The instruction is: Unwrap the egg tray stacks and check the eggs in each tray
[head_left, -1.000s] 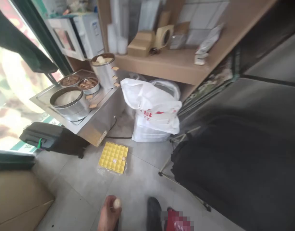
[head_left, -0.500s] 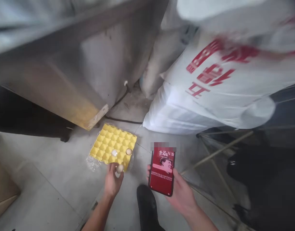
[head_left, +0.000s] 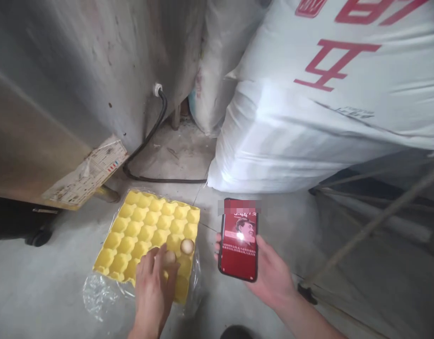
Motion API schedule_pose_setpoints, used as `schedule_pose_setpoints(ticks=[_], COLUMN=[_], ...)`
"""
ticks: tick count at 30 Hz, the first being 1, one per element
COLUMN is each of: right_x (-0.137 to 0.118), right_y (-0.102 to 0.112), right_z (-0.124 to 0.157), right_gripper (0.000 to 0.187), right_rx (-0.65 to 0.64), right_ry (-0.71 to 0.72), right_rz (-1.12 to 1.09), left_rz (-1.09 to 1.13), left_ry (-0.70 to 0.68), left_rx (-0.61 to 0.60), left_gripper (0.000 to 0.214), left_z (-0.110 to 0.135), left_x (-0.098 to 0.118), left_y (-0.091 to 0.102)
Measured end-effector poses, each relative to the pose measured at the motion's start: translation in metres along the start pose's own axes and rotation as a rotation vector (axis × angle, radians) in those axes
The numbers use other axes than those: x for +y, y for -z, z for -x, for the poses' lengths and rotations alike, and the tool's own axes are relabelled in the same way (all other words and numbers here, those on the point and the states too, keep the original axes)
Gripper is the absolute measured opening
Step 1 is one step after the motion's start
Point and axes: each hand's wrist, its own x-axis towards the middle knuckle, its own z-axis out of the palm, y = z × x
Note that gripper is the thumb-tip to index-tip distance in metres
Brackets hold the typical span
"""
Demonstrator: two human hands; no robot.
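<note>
A yellow egg tray (head_left: 142,230) lies on the grey floor on a sheet of clear plastic. My left hand (head_left: 151,294) reaches over its near edge and holds a pale egg (head_left: 169,257) at a cup of the tray. Another egg (head_left: 187,246) rests in a cup just to the right of it. My right hand (head_left: 269,278) holds a phone (head_left: 239,239) with a red screen, upright, to the right of the tray.
A metal cabinet (head_left: 78,84) with a peeling label (head_left: 85,174) stands at the left, and a black cable (head_left: 149,155) runs from it across the floor. A large white sack (head_left: 308,117) with red characters fills the right. A thin metal frame (head_left: 372,221) slants at the lower right.
The view has dropped closer to the floor. My left hand has carried the egg from the tray's near edge to a cup in it. The phone stays in my right hand.
</note>
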Motion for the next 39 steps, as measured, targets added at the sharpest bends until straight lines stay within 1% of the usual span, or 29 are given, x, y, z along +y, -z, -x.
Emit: schedule_pose_setpoints(ticks=[1,2,5,7,9,13,18,22,25,28,32,34,37,39], right_x=[-0.005,-0.008,-0.007,0.000,0.006,0.009,0.003,0.003,0.002,0.000,0.000,0.002,0.005,0.006], right_y=[-0.006,-0.013,-0.029,-0.030,-0.025,-0.013,-0.014,-0.009,-0.004,-0.004,-0.005,-0.005,-0.003,-0.002], right_z=[-0.008,-0.014,-0.022,-0.020,-0.014,-0.013,-0.018,-0.012,-0.010,-0.011,-0.014,-0.016,-0.021,-0.023], right_gripper=[0.055,0.054,0.053,0.056,0.059,0.059,0.052,0.051,0.050,0.048,0.051,0.051,0.050,0.051], right_rx=[-0.035,-0.070,-0.155,-0.187,-0.197,-0.198,-0.175,-0.152,-0.143,-0.127,-0.160,-0.158,-0.136,-0.135], right_ry=[0.032,0.061,0.097,0.060,0.018,0.001,0.060,0.058,0.043,0.052,0.049,0.037,0.020,0.015], right_rz=[0.006,0.006,-0.007,-0.005,-0.002,-0.010,-0.072,-0.093,-0.085,-0.084,-0.086,-0.083,-0.086,-0.096], left_rz=[-0.002,0.008,0.023,-0.030,-0.071,-0.071,-0.074,-0.051,0.002,0.064,0.157,0.119,-0.022,-0.069], left_ry=[-0.059,-0.128,-0.301,-0.359,-0.402,-0.459,-0.509,-0.555,-0.573,-0.543,-0.435,-0.436,-0.510,-0.550], left_rx=[-0.012,-0.050,-0.254,-0.357,-0.409,-0.431,-0.443,-0.481,-0.510,-0.517,-0.489,-0.504,-0.530,-0.535], left_gripper=[0.046,0.042,0.031,0.029,0.030,0.026,0.025,0.026,0.029,0.030,0.037,0.036,0.032,0.030], left_z=[-0.005,-0.012,-0.039,-0.055,-0.064,-0.065,-0.065,-0.076,-0.086,-0.090,-0.089,-0.089,-0.092,-0.095], left_x=[0.005,0.011,0.031,0.040,0.042,0.037,0.038,0.041,0.038,0.033,0.027,0.026,0.030,0.034], left_y=[0.002,0.003,0.007,0.005,0.001,-0.007,-0.004,-0.004,-0.002,0.005,0.015,0.015,0.009,0.006])
